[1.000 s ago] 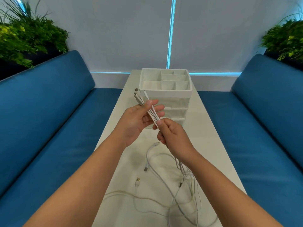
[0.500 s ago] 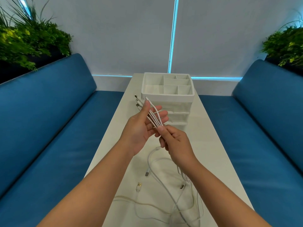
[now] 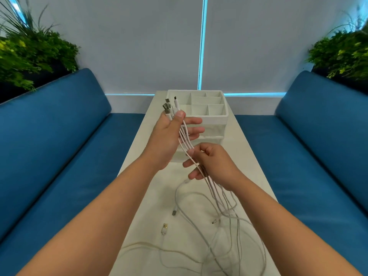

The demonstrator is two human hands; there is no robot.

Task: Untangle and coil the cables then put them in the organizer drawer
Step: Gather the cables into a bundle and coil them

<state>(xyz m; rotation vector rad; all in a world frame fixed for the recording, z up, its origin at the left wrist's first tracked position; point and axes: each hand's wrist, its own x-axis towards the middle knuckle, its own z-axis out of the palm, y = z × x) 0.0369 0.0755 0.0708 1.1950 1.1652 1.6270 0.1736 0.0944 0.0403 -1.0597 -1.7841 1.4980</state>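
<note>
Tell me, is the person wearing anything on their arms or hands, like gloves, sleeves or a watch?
No. Both forearms are bare right down to the bottom edge of the picture, so no sleeves show. The left hand and the right hand have no gloves, and no watch, bracelet or ring can be seen on them.

The right hand has slid down the cables.

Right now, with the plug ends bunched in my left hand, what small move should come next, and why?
Probably slide the right hand further down the cables toward the table, combing them straight. The left hand pinches the plug ends under its thumb, and the strands run through the right hand's fingers, but below it they are still a loose tangle.
</note>
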